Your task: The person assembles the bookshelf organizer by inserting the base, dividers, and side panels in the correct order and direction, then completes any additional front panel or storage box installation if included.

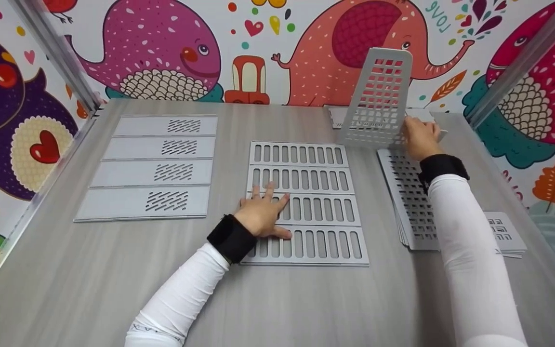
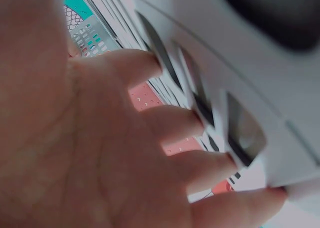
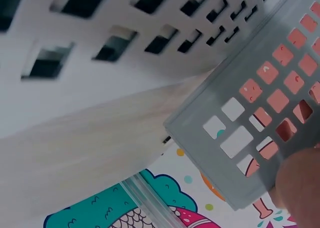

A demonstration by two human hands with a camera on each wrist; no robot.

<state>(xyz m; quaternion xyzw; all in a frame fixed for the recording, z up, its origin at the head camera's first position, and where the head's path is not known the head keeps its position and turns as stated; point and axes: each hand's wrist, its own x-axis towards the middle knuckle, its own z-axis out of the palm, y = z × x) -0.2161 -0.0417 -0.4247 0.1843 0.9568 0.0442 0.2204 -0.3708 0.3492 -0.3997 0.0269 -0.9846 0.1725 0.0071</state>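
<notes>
In the head view my left hand (image 1: 260,214) lies with spread fingers on the middle group of slotted grey panels (image 1: 325,225), which lie in rows. The left wrist view shows the fingertips touching a slotted panel (image 2: 200,18). My right hand (image 1: 421,137) grips the edge of a thin grey panel with square holes (image 1: 363,94). This panel stands tilted up above the table, near a stack of similar square-holed panels (image 1: 399,190). In the right wrist view the held panel (image 3: 200,103) shows a thumb or finger at its edge; the rest of the grip is hidden.
Several panels with diagonal slits (image 1: 118,173) lie in rows at the left of the table. A small stack of panels (image 1: 513,241) sits at the right, partly behind the right sleeve. Another panel (image 1: 337,115) lies at the back. Metal posts (image 1: 523,62) and a printed wall bound the table.
</notes>
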